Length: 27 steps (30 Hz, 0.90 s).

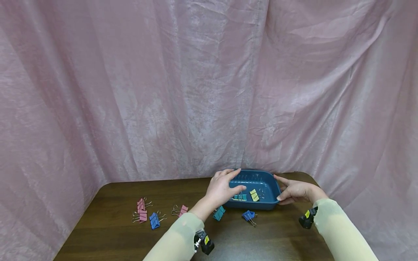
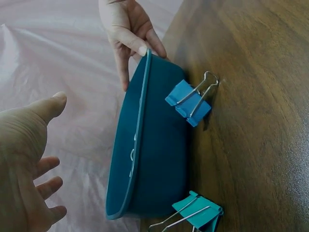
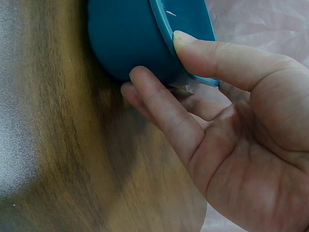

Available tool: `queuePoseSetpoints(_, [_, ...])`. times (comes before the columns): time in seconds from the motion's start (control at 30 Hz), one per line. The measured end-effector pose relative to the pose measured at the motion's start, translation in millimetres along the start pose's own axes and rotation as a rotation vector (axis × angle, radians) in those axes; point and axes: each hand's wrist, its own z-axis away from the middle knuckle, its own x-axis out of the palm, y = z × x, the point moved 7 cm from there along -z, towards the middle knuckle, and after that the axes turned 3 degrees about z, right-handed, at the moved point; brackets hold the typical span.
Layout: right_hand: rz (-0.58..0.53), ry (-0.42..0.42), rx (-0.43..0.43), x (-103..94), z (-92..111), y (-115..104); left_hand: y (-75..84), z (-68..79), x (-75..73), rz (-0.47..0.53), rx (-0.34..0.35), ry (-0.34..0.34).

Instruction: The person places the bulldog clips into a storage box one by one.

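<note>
A blue plastic bin [image 1: 251, 206] stands near the table's back edge. Inside it lie a yellow binder clip [image 1: 254, 195] and a teal binder clip [image 1: 240, 197]. My right hand [image 1: 295, 190] holds the bin's right end, thumb on the rim and fingers against the outer wall, as the right wrist view shows. Over the bin's left end is my left hand [image 1: 219, 187], thumb and fingers spread with nothing between them; the left wrist view shows it apart from the rim. In front of the bin sit a blue binder clip [image 1: 249, 215] and another teal binder clip [image 1: 219, 213].
On the left of the wooden table [image 1: 107, 224] lie two pink binder clips [image 1: 142, 216] side by side and a blue binder clip [image 1: 155, 220]. One more pink clip [image 1: 183, 210] is beside my left forearm. A pink curtain [image 1: 196, 90] hangs behind the table.
</note>
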Motion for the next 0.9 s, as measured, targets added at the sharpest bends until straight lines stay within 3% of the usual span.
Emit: queuePoseSetpoints(0.9, [-0.009, 0.003, -0.005, -3.3, -2.7, 1.8, 5.1, 20.8, -10.5, 0.018, 0.047, -0.004])
